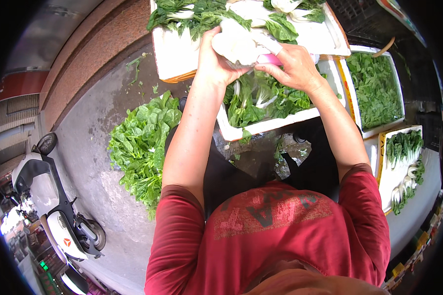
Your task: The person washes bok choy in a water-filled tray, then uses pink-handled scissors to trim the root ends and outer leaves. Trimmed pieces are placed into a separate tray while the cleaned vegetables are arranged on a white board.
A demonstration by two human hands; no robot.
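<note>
A head of bok choy [236, 42] is in my left hand [217, 61], its pale base turned towards me and its leaves pointing away. Strong light washes out the detail of the stalks. My right hand [295, 66] grips a pink-handled tool [269, 59] against the side of that base; its working end cannot be made out. Beyond both hands, more bok choy [280, 25] lies on a white foam lid or box [313, 37]. Below them stands an open foam box [273, 123] with loose leafy greens [258, 96] inside.
Bunched leafy greens [144, 143] are on the ground to my left. To the right stand a foam box of small greens [376, 88] and another with bok choy in rows [404, 151]. A stone step [92, 48] and a parked scooter [55, 206] are farther left.
</note>
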